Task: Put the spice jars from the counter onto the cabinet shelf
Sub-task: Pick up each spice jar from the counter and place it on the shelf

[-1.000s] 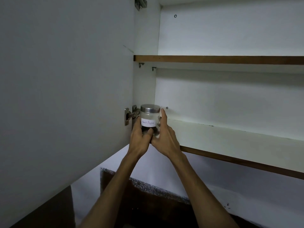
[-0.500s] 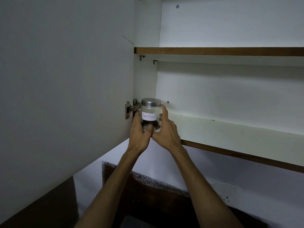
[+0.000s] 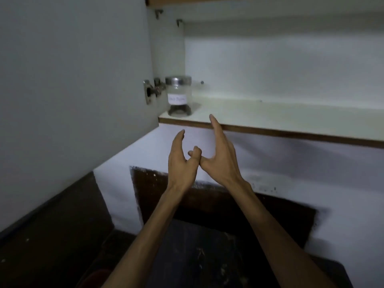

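Note:
A glass spice jar (image 3: 178,96) with a metal lid, a white label and dark contents stands upright at the far left end of the white cabinet shelf (image 3: 280,119), close to the front edge. My left hand (image 3: 180,161) and my right hand (image 3: 220,156) hang below the shelf edge, apart from the jar, fingers straight and thumbs nearly touching each other. Neither hand holds anything.
The open cabinet door (image 3: 72,90) fills the left, its metal hinge (image 3: 151,91) just left of the jar. A second shelf edge (image 3: 207,1) runs along the top. Below lie a white wall (image 3: 311,173) and a dark counter (image 3: 197,246).
Both hands have let go of the jar and dropped below the shelf edge. The jar now stands alone on the shelf. The view has tilted downward.

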